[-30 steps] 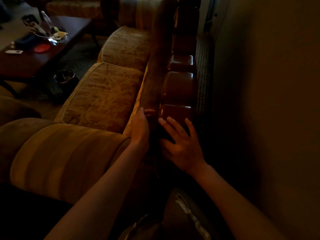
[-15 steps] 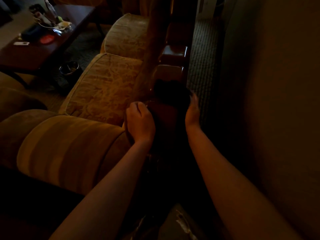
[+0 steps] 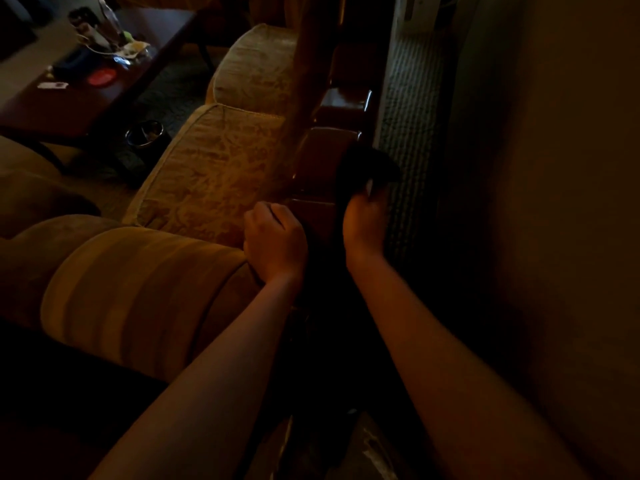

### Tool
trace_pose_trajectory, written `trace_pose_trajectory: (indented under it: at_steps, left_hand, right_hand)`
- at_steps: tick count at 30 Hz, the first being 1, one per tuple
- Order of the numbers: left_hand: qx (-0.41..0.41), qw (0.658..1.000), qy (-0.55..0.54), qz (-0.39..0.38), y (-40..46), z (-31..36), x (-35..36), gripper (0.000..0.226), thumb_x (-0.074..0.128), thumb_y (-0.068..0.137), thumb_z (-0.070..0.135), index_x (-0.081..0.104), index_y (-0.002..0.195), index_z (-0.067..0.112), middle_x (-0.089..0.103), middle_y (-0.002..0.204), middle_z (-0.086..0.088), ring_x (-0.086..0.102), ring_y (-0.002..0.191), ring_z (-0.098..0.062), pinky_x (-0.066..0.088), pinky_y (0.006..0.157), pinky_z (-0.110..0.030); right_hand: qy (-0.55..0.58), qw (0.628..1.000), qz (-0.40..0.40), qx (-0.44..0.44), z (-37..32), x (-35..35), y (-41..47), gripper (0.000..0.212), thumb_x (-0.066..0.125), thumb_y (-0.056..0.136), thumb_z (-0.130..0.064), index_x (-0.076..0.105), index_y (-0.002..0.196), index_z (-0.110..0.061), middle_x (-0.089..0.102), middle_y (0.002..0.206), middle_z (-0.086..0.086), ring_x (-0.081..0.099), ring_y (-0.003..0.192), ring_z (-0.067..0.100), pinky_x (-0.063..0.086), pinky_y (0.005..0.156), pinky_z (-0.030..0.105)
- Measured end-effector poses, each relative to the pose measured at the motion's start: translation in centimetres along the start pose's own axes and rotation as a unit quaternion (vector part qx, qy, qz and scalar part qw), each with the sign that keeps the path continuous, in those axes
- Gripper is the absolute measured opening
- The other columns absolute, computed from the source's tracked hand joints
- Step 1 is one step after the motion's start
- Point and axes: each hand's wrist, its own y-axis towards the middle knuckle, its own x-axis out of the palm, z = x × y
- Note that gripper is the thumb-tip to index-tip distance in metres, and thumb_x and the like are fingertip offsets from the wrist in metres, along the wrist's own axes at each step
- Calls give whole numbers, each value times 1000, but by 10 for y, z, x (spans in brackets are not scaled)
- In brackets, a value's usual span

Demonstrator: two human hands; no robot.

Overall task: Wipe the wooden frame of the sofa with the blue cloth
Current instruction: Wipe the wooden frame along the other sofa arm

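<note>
cloth (image 3: 367,168): bunched in my right hand (image 3: 363,220), its grip closed on it, atop the wooden frame (image 3: 332,147).
left hand (image 3: 273,240): fisted; contents unclear.
progress: i judge early; rail beyond my hand left.

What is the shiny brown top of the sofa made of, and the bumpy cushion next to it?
The sofa's top rail looks like dark polished wood: it is smooth and catches bright glints. The seat cushion looks like woven cloth with a raised leafy pattern and a corded edge. The light is dim, so that is my best guess.
</note>
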Motion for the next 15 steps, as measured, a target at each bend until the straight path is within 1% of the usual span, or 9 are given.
trace_pose_trajectory:
  at_steps: [1,2,3,6,7,9,12,13,15]
  left_hand:
    - [-3,1000,9,1,0,2,0,42,27,91,34,55,101,5,55,109,-14,51,98,-31,41,84,-40]
    - [-1,1000,16,-1,0,3,-1,46,24,87,35,55,102,5,55,111,-15,51,100,-32,41,86,-41]
    - [5,1000,20,-3,0,4,-1,48,23,85,36,55,103,4,54,111,-15,50,101,-32,40,86,-41]
    - [25,999,25,-9,1,1,-1,40,27,90,32,54,101,5,54,110,-15,50,100,-32,39,84,-41]
    - [25,999,26,-11,2,0,-1,36,29,93,29,54,101,4,54,109,-15,50,100,-32,38,84,-41]
    - [19,999,30,-14,2,-1,-1,29,33,97,24,54,102,5,54,110,-14,50,100,-31,39,85,-40]
    - [22,999,30,-16,3,-2,0,30,32,98,26,54,105,8,54,110,-11,51,99,-28,41,85,-40]
    - [25,999,30,-16,2,-2,0,30,31,98,27,54,106,8,54,110,-11,51,99,-28,40,84,-38]
    - [23,999,29,-16,1,-3,1,31,31,99,27,53,109,8,54,112,-10,51,100,-27,35,81,-35]
  right_hand:
    - [-28,999,-20,-37,-10,7,11,44,37,100,-21,34,143,-11,42,143,12,39,132,27,29,110,36]
    - [-43,997,-39,-52,-14,11,23,45,39,99,-19,34,143,-11,43,142,13,41,130,27,32,109,39]
    - [-42,997,-52,-45,-15,15,36,45,39,98,-17,34,142,-10,45,140,14,43,128,27,34,107,39]
    - [-4,999,-51,-12,-10,12,55,42,38,99,-13,36,140,-5,47,137,16,47,124,27,37,99,28]
    - [7,999,-42,-1,-4,9,56,40,36,100,-13,36,139,-4,47,137,17,46,125,28,36,99,28]
    - [14,999,-32,37,13,-1,48,40,32,102,-16,35,140,-4,43,140,18,42,129,28,33,104,30]
    - [-37,991,-44,119,56,-17,12,45,22,104,-19,23,145,-2,29,150,18,29,137,30,24,112,34]
    - [-45,985,-29,164,74,-21,-3,46,21,104,-20,22,146,-1,27,151,18,28,138,30,22,113,35]
    - [-31,969,-3,245,103,-26,-31,44,23,104,-21,30,144,-3,33,148,17,34,135,29,26,113,37]
